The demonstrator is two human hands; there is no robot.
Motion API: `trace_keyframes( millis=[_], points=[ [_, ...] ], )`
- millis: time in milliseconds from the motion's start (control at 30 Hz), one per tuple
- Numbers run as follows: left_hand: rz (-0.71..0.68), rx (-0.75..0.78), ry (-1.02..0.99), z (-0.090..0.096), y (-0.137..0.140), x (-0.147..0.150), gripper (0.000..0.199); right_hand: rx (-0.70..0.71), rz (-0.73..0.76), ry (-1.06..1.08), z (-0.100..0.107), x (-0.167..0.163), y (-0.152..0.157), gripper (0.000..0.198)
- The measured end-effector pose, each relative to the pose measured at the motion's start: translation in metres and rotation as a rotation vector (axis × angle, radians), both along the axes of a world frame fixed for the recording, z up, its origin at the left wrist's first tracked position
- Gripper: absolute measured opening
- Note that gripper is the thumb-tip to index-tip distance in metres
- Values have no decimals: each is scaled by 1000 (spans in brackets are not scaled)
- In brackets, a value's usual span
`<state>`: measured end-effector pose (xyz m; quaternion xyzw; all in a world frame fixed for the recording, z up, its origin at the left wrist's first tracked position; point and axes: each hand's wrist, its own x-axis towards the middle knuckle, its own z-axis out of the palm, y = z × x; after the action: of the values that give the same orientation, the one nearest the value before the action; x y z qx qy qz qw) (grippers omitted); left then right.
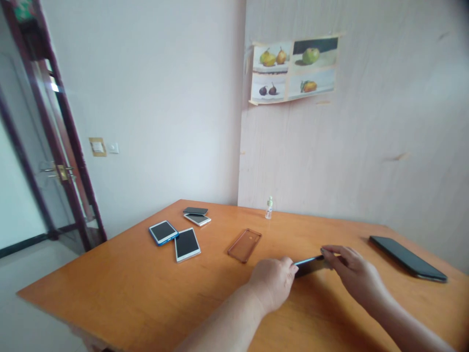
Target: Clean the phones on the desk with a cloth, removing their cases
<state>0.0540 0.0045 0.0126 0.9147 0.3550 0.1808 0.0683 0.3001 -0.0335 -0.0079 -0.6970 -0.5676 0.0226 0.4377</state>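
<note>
Between my two hands a dark phone (310,266) is held tilted just above the wooden table (120,288), seen nearly edge-on. My left hand (273,281) is closed on its left end. At the other end, my right hand (348,264) pinches the upper right corner between thumb and fingers; whether something small is also in that pinch I cannot make out. A clear brownish phone case (245,245) lies flat just beyond my left hand.
Left of the case lie a white phone (187,244), a blue-edged phone (163,232), another white phone (198,218) and a dark phone (195,210). A small clear bottle (269,208) stands near the wall. At right rests a large black tablet-like device (407,258).
</note>
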Motion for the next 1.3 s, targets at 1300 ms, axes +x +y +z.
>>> trace_keyframes(
  millis=[1300],
  points=[
    [-40,-38,92,4,7,6,32,-2,-105,144,18,-13,11,37]
  ],
)
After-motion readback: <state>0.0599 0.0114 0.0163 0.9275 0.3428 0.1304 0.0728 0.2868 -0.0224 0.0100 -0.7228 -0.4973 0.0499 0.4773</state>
